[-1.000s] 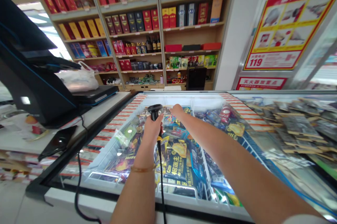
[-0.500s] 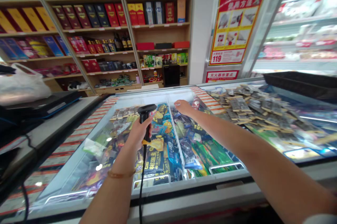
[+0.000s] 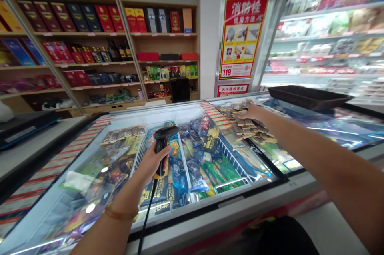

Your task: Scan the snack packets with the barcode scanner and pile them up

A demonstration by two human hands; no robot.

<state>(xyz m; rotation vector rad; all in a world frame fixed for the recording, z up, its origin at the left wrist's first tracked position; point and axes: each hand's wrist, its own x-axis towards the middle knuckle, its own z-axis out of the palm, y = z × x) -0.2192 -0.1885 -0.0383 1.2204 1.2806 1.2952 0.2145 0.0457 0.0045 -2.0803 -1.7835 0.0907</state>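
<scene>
My left hand (image 3: 156, 159) is closed round the handle of a black barcode scanner (image 3: 165, 135). The scanner is upright over the glass-topped freezer, its cord hanging down toward me. Something yellow shows at the lower end of the grip. My right hand (image 3: 255, 113) reaches out to the right, its fingers stretched low over a pile of small dark packets (image 3: 244, 129) with tan edges on the glass. The fingertips seem to touch the packets; the forearm hides part of the pile.
Beneath the glass, colourful frozen packs (image 3: 222, 169) lie in white wire baskets (image 3: 231, 155). A black tray (image 3: 309, 97) stands at the right. A dark device (image 3: 27, 127) rests on the counter at left. Shelves of boxed goods (image 3: 90, 17) line the back.
The view has turned right. My right hand has moved right, from over the baskets to the pile of packets. My left hand still holds the barcode scanner, now slightly lower.
</scene>
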